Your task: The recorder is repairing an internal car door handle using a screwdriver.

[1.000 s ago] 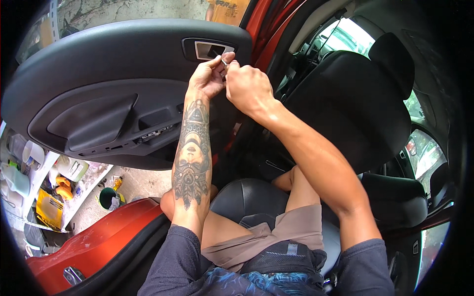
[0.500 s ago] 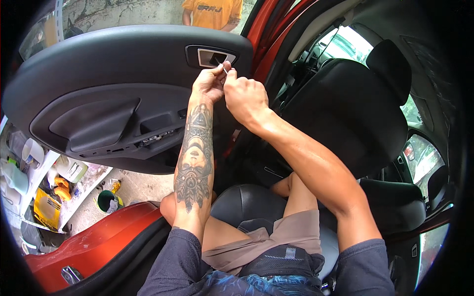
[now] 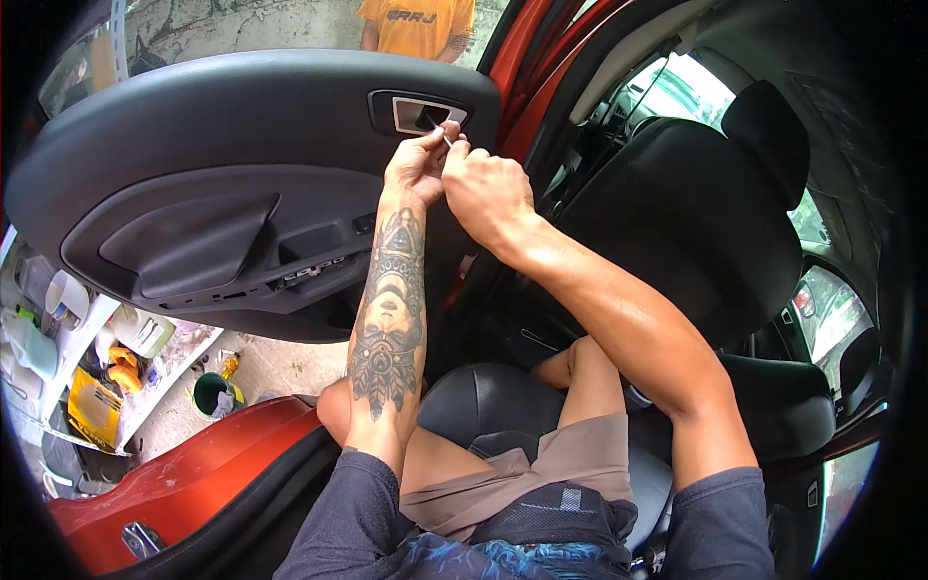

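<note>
A thin tool with a bright metal shaft (image 3: 447, 141) points into the inner door handle recess (image 3: 409, 115), which has a silver frame and a dark inside. My right hand (image 3: 489, 193) is closed in a fist round the tool's near end, so its grip is hidden. Beside it, at the lower edge of the recess, my left hand (image 3: 416, 171) pinches the shaft between thumb and fingers. The tool's tip cannot be made out. Both hands are in front of the dark door panel (image 3: 290, 116), whose armrest switch opening (image 3: 307, 273) shows bare fittings.
A black seat (image 3: 667, 222) stands to the right. The orange door sill (image 3: 213, 454) lies at lower left. Outside are a shelf with bottles (image 3: 143, 332) and a green bucket (image 3: 208, 394). Beyond the window stands a person in a yellow shirt (image 3: 416, 29).
The whole view has shifted slightly, with door and hands a little further right in it. Both hands keep their grip on the tool at the handle recess.
</note>
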`<action>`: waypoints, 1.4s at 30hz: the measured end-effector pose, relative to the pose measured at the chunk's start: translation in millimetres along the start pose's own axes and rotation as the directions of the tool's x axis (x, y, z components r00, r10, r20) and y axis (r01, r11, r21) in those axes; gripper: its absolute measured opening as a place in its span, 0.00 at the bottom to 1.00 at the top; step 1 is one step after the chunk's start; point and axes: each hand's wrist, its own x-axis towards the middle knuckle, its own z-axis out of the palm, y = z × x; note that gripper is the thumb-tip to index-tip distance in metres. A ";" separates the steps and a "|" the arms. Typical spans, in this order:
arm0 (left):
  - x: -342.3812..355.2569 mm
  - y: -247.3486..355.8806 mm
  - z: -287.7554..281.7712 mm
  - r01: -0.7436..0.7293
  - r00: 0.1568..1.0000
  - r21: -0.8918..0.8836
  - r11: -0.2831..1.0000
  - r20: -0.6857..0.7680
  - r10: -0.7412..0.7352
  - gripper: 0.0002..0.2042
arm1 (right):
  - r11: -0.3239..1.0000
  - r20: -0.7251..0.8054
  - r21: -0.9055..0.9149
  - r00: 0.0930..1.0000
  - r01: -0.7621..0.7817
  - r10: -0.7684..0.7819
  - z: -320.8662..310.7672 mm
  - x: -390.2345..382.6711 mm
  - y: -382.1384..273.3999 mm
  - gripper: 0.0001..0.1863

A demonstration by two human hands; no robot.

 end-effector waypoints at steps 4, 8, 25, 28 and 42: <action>-5.0 -1.9 -3.6 -0.009 0.976 0.043 0.999 0.219 0.000 0.11 | 0.100 0.592 0.739 0.713 -0.666 0.377 -8.6 19.9 6.9 0.07; -2.4 -1.7 1.1 -0.002 1.000 0.082 0.997 0.029 0.000 0.11 | 0.220 0.605 0.705 0.733 -0.674 0.311 -11.9 20.7 12.6 0.12; 5.2 -5.7 4.7 -0.020 0.999 -0.097 0.995 0.024 0.022 0.11 | 0.991 0.088 0.127 0.995 -0.053 0.042 -8.8 8.4 9.1 0.12; 2.7 -6.4 2.7 -0.019 1.000 -0.057 0.998 -0.005 0.019 0.11 | 0.993 0.059 -0.061 0.993 0.101 -0.098 -3.5 2.3 5.6 0.15; 9.6 -7.6 4.1 -0.027 0.998 -0.162 0.986 0.045 0.034 0.09 | 0.972 0.009 -0.152 0.984 0.179 -0.180 -9.6 7.8 14.3 0.09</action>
